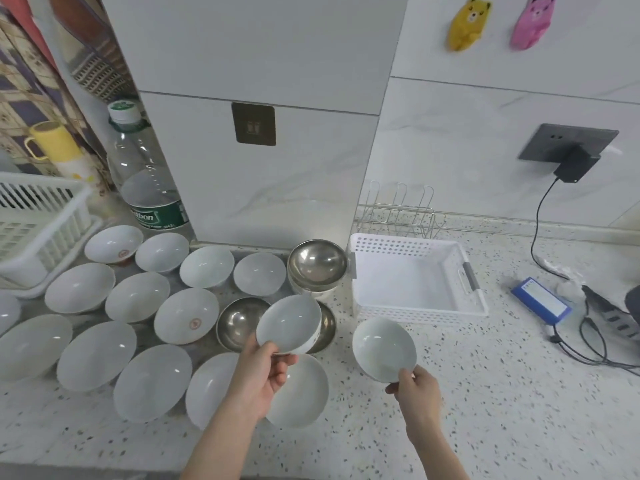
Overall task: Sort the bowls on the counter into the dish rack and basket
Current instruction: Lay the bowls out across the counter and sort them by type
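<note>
Holding a smooth white bowl (289, 323) by its rim, your left hand (265, 375) pinches it above the steel bowls (239, 322). Your right hand (417, 393) pinches a second glossy round bowl (382, 348) just before the perforated white basket (415, 311). More white bowls cover the speckled table (485, 410) beside the slatted dish rack (38, 223).

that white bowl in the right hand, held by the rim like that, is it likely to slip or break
The white bowl looks glazed and glossy, so it is probably slippery. The right hand pinches only its near rim, so it could tilt. It looks ceramic, so it would likely chip or break on the stone counter.
</note>
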Tool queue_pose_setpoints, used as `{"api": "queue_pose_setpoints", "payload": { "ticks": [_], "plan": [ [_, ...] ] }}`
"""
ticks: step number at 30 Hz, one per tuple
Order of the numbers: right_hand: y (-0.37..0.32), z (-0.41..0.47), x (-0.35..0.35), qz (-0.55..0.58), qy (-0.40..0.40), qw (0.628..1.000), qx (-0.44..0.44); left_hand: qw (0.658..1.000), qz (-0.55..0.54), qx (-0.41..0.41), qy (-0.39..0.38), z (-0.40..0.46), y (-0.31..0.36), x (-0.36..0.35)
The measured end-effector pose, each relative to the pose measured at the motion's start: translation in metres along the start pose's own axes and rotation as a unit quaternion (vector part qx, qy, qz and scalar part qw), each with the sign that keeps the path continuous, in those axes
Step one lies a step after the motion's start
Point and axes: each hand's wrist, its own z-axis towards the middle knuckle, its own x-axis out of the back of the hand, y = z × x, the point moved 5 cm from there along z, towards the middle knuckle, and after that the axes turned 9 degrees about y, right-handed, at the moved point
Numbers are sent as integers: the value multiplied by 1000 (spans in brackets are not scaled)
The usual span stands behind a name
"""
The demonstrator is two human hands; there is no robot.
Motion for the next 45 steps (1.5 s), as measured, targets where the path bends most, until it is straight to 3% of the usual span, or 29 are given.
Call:
{"api": "queue_pose_setpoints", "payload": {
  "ticks": [8, 23, 33, 40, 45],
  "plan": [
    [-1, 10, -20, -9, -59, 998, 13, 999, -16, -21, 30, -7, -5, 1],
    [-2, 14, -27, -2, -78, 997, 15, 999, -14, -22, 46, -12, -17, 7],
    [-1, 15, -31, 8, -83, 996, 20, 999, 7, -22, 39, -17, -32, 8],
    [4, 21, -27, 34, -134, 990, -19, 999, 15, -32, 19, -21, -37, 4],
    [3, 21, -11, 0, -69, 998, -8, 997, 40, -64, 5, -27, -38, -3]
  ]
}}
